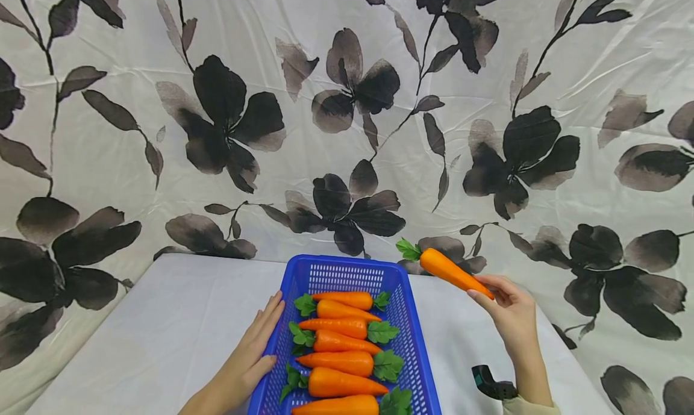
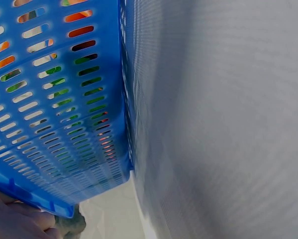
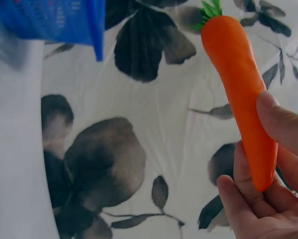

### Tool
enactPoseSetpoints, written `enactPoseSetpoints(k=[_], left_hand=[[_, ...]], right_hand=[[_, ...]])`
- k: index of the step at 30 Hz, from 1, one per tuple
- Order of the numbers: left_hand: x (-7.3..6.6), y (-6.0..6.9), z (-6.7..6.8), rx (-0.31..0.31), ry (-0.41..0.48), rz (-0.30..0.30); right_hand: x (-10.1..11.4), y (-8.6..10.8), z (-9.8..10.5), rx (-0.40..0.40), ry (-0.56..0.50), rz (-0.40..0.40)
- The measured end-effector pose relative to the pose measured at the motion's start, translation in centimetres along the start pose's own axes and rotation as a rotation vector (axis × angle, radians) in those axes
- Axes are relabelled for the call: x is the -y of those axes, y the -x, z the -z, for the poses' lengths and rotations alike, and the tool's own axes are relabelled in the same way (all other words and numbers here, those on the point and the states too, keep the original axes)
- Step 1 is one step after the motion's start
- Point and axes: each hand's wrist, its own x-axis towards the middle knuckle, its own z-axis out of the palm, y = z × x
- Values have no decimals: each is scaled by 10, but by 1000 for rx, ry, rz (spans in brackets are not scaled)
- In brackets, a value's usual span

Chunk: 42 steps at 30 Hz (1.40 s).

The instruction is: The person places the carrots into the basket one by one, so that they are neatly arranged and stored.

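Note:
A carrot (image 1: 449, 268) with a small green top is pinched near its tapered end by my right hand (image 1: 508, 303), held up to the right of the basket. The right wrist view shows the same carrot (image 3: 241, 94) between thumb and fingers (image 3: 246, 199), leafy end pointing away. My left hand (image 1: 246, 349) rests with straight fingers along the left rim of the blue plastic basket (image 1: 422, 355). Inside it, several carrots (image 1: 347, 382) lie crosswise in a row, their leafy tops facing alternate sides. In the left wrist view the slotted basket wall (image 2: 64, 99) fills the left part.
The basket stands on a white-covered table (image 1: 157, 318), whose far edge lies just behind it. A pale cloth (image 1: 303, 132) with dark flowers hangs behind and beside the table. A dark band with a small screen (image 1: 490, 383) is on my right wrist.

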Motion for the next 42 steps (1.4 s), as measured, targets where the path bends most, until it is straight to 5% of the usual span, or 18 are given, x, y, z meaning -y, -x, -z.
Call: enactPoseSetpoints(k=[7,16,32,42], left_hand=[[0,1,1,-1,1,13],[0,0,1,2,0,8],[-2,6,3,31,-1,24],[1,3,2,48,-49,32]], right_hand=[[19,4,-9,47,-36,87],[34,11,-26,128,-116,85],[49,29,-60,350,-258,204],[62,35,-66,484,-211,199]])
